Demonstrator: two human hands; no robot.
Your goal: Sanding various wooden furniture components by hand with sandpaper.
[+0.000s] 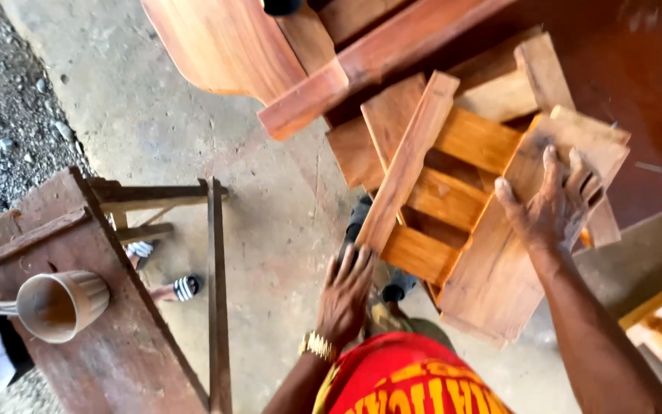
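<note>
Right now my left hand (344, 295) lies flat, fingers spread, against the near end of a long slat on the wooden frame (453, 192), which stands tilted over the concrete floor (270, 192). My right hand (557, 203) presses open-palmed on the frame's broad side board, fingers splayed, gripping nothing. Well to the left of the frame stands a worn counter (109, 345) carrying a brown plastic jug (59, 305). Between counter and frame, a striped sandal (185, 287) shows on the floor.
</note>
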